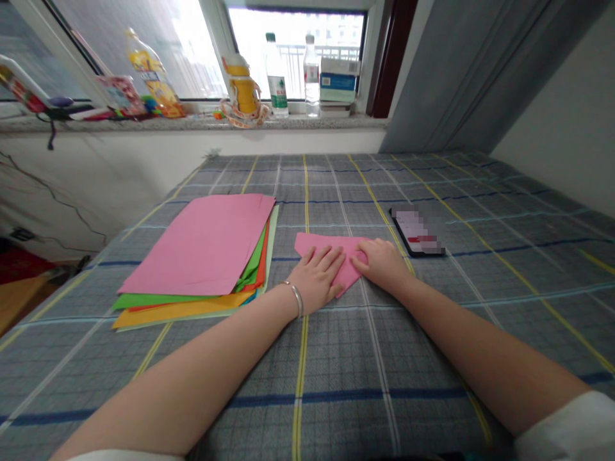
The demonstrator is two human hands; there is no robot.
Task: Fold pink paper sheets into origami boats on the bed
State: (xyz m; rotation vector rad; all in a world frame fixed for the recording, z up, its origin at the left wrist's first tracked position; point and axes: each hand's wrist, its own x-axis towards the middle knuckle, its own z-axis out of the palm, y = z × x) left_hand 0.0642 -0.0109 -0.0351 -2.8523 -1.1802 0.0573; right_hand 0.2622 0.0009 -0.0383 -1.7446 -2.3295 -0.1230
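A: Fingers (331,259) flat and spread; are they holding anything?
B: They're pressing, not gripping; the left hand (317,280) and the right hand (379,264) are lying open, side by side, on a folded pink paper sheet (319,244), which is sitting right under the fingertips.
A: What's lying around the fingers?
B: A checked bedsheet (384,397) is spreading out beneath them; a stack of coloured paper (196,243) is lying just left of them; a phone (417,232) is lying just right of them, its screen blurred.
A: What could go wrong?
B: The soft cloth looks likely to give under the fingers, so uneven pressure could let the sheet slide and skew its fold; a careless nudge could shift the stack.
A: And the sheet?
B: It's looking flat and roughly triangular; its point is poking out between the hands.
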